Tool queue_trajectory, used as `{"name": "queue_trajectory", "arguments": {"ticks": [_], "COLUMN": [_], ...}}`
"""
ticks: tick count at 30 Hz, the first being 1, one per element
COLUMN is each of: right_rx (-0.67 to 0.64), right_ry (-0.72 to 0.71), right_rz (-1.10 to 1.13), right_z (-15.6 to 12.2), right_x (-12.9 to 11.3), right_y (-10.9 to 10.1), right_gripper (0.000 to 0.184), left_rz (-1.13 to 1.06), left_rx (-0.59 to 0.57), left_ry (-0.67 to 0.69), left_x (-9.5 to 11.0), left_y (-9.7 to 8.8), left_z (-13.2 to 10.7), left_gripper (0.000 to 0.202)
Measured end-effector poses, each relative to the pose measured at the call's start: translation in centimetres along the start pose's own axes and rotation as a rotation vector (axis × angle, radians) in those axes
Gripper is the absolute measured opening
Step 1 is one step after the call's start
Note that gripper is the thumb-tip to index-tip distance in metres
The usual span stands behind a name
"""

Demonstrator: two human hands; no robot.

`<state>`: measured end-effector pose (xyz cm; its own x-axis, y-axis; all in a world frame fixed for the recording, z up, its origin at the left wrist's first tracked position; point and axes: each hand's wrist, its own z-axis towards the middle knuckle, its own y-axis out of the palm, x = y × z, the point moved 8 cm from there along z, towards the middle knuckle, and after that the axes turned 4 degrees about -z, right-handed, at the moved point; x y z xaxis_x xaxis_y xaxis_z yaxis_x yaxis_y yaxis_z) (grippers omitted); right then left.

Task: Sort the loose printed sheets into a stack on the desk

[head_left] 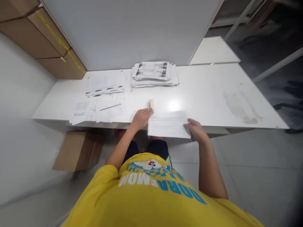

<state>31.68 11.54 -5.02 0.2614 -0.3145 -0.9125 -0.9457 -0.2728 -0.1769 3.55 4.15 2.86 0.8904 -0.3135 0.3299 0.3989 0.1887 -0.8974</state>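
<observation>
Both of my hands hold a small bundle of printed white sheets (168, 124) at the front edge of the white table (208, 91). My left hand (141, 118) grips the bundle's left side. My right hand (196, 130) grips its right side. The sheets hang partly over the table's edge. A small cream-coloured object (151, 104), perhaps a stapler, lies on the table just beyond my left hand's fingertips.
A thick stack of printed papers (153, 74) lies at the back middle, a thinner stack (105, 85) to its left, loose sheets (98, 111) at the front left. Cardboard boxes (44, 41) stand at the far left, another box (77, 151) on the floor. A stain (241, 108) marks the right side.
</observation>
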Motion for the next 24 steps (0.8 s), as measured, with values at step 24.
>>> {"name": "queue_trajectory", "arguments": {"ticks": [24], "right_rx": [-0.013], "right_ry": [-0.225], "right_rz": [-0.035], "right_z": [-1.0], "right_x": [-4.2], "right_y": [0.2], "right_gripper": [0.033], "left_rz": [0.252], "left_rx": [0.378], "left_ry": [0.144], "left_x": [0.2], "left_y": [0.5], "left_z": [-0.8], "left_gripper": [0.033]}}
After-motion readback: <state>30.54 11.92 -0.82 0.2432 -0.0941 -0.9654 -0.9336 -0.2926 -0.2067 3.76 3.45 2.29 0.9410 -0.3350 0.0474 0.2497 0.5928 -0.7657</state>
